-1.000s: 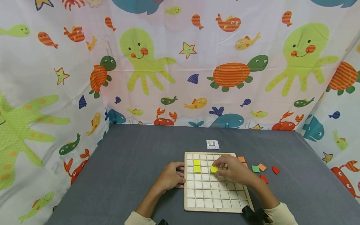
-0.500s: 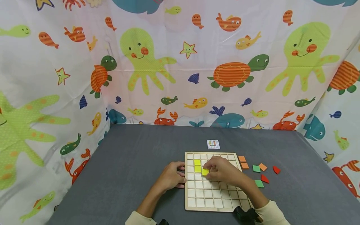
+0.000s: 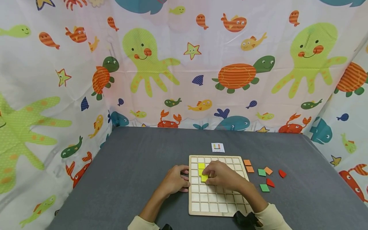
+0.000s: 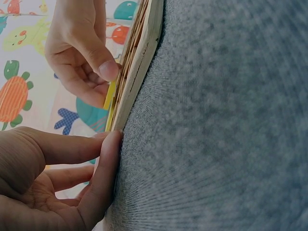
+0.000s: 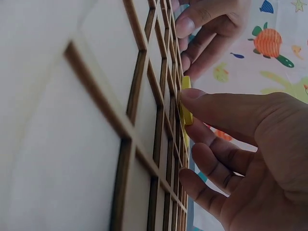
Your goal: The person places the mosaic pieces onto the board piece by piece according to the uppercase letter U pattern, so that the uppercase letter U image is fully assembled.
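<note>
My right hand (image 3: 222,174) pinches a yellow square tile (image 3: 204,178) between thumb and fingers, over the left part of a wooden grid board (image 3: 204,213). In the right wrist view the tile (image 5: 186,113) stands slightly tilted at the grid surface. Directly above it in the head view, two yellow tiles (image 3: 201,165) sit in one column of cells; the lower is partly covered by the held one. My left hand (image 3: 173,180) touches the board's left edge, fingers relaxed. In the left wrist view its fingertips (image 4: 113,137) rest against the wooden rim.
Right of the board lie two orange squares (image 3: 249,169), a third orange one (image 3: 268,171), two green squares (image 3: 264,187) and two red pieces (image 3: 282,173). A small printed grid card (image 3: 218,147) lies behind the board. A sea-animal curtain (image 3: 184,64) surrounds the grey table (image 3: 138,159).
My right hand has moved left across the board with the yellow tile, bringing it below the two placed yellow tiles. The left hand has stayed at the board's edge.
</note>
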Demonstrator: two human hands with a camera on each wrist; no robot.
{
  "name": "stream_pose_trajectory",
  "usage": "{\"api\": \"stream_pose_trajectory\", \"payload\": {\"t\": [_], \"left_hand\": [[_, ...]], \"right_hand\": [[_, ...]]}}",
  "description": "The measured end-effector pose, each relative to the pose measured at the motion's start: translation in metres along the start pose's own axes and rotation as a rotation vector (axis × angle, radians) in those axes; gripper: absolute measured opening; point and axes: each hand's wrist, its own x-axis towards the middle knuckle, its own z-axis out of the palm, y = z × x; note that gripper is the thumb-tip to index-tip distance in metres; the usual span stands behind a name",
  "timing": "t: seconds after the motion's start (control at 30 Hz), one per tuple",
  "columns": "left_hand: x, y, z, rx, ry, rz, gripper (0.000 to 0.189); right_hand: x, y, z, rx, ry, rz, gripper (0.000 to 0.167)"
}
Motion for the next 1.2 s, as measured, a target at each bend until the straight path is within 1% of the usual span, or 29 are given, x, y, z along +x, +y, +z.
{"api": "stream_pose_trajectory", "payload": {"t": [0.33, 0.6, 0.83, 1.07, 1.2], "left_hand": [[-0.0011, 0.0004, 0.0002, -0.007, 0.002, 0.004, 0.064], [-0.0009, 0.0002, 0.0001, 0.002, 0.005, 0.007, 0.064], [-0.0001, -0.0009, 0.0005, -0.007, -0.001, 0.001, 0.064], [0.0003, -0.0004, 0.0009, -0.005, 0.006, -0.004, 0.064], [0.001, -0.001, 0.0014, -0.002, 0.011, -0.007, 0.064]], "right_hand": [[0.0037, -0.0036, 0.0035, -0.012, -0.013, 0.031, 0.023], [0.0038, -0.0032, 0.0015, -0.013, -0.001, -0.007, 0.018], [0.0064, -0.0035, 0.0026, -0.017, -0.016, -0.005, 0.018], [0.0079, -0.0046, 0.0043, 0.005, -0.025, -0.027, 0.016], [0.008, -0.0045, 0.0041, -0.005, -0.023, -0.016, 0.017]]}}
